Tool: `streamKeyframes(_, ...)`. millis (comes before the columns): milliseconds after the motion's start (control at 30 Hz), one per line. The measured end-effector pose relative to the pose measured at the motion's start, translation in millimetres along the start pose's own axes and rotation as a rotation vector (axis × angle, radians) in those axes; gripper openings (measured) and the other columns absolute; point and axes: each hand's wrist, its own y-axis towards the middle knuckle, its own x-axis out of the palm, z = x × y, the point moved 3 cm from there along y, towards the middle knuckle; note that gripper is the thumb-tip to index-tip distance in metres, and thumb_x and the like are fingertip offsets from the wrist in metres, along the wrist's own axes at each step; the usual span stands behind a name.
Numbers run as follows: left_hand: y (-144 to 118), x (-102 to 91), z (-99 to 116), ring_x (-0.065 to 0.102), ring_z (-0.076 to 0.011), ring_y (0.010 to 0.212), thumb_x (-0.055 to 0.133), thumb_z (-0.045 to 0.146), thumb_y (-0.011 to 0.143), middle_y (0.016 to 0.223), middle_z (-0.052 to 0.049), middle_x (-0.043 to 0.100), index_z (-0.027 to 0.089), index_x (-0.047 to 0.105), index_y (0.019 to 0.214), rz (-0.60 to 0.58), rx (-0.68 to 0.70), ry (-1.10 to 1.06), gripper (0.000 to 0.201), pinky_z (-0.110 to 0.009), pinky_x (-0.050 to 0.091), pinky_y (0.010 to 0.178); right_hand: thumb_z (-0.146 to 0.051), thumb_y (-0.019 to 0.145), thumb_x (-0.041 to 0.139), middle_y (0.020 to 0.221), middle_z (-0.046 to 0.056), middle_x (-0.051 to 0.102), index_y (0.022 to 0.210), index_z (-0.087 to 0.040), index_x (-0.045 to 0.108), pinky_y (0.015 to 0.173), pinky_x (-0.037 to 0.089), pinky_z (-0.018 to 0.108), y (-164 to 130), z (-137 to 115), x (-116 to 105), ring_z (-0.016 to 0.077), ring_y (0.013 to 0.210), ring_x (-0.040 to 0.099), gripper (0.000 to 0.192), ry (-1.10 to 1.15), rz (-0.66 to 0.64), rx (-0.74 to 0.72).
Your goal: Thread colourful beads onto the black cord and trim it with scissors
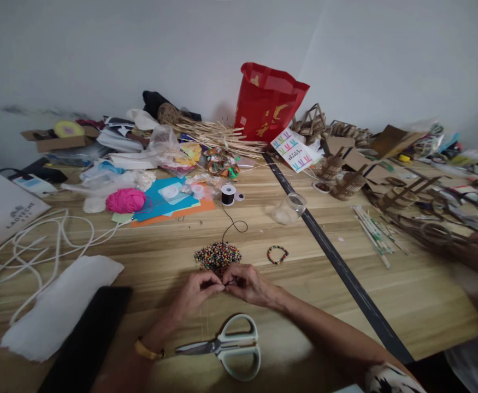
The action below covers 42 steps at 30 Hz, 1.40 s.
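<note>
My left hand (pixel 201 289) and my right hand (pixel 249 284) meet fingertip to fingertip just below a pile of small multicoloured beads (pixel 218 255). A short dark piece of black cord (pixel 231 282) shows in the pinch of my right hand. My left thumb and finger are pressed together, hiding what is between them. Black cord runs from a spool (pixel 228 195) down to the beads. To the right lies a beaded bracelet (pixel 277 255). White-handled scissors (pixel 234 345), blades slightly apart, rest below my hands. Faint thin strands hang below my left hand.
A clear jar (pixel 291 208) lies near the dark strip (pixel 337 267) crossing the table. Pink yarn (pixel 125 200), coloured paper (pixel 165 199) and a red bag (pixel 268 103) are behind. A black slab (pixel 89 338) lies left; another person's arm (pixel 476 256) is at right.
</note>
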Motion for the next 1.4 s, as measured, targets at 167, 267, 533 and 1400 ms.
streamKeyframes(167, 1, -0.7, -7, 0.052, -0.0151, 0.064, 0.059, 0.031, 0.074, 0.064, 0.000, 0.061, 0.013, 0.064, 0.066, -0.057, -0.017, -0.026, 0.021, -0.024, 0.039, 0.062, -0.015, 0.082, 0.059, 0.075, 0.002, 0.059, 0.083, -0.014, 0.063, 0.059, 0.040, 0.020, 3, -5, -5, 0.0119, 0.068, 0.052, 0.004, -0.028, -0.046, -0.039)
streamKeyframes(267, 1, -0.9, -10, 0.052, -0.0150, 0.065, 0.057, 0.032, 0.075, 0.064, 0.000, 0.060, 0.014, 0.064, 0.067, -0.067, -0.007, -0.019, 0.021, -0.024, 0.039, 0.062, -0.018, 0.084, 0.058, 0.075, 0.003, 0.060, 0.083, -0.013, 0.064, 0.061, 0.041, 0.021, 4, -6, -6, 0.0126, 0.068, 0.053, 0.007, -0.052, -0.060, -0.072)
streamKeyframes(533, -1, -0.2, -4, 0.054, -0.0154, 0.067, 0.056, 0.028, 0.075, 0.067, -0.001, 0.062, 0.014, 0.064, 0.069, -0.064, -0.013, 0.051, 0.018, -0.024, 0.042, 0.064, -0.022, 0.086, 0.056, 0.076, 0.004, 0.059, 0.081, -0.013, 0.064, 0.064, 0.040, 0.022, 5, -4, -7, 0.0133, 0.071, 0.052, 0.014, -0.011, -0.085, -0.040)
streamKeyframes(1400, -13, 8.4, 8, 0.061, -0.0131, 0.066, 0.053, 0.013, 0.088, 0.071, -0.003, 0.064, 0.015, 0.063, 0.077, 0.200, 0.605, 0.450, 0.015, -0.023, 0.048, 0.063, -0.051, 0.070, 0.070, 0.062, -0.002, 0.054, 0.074, -0.012, 0.058, 0.043, 0.039, 0.015, 4, 23, 6, 0.0055, 0.050, 0.046, 0.041, 0.600, -0.148, 0.367)
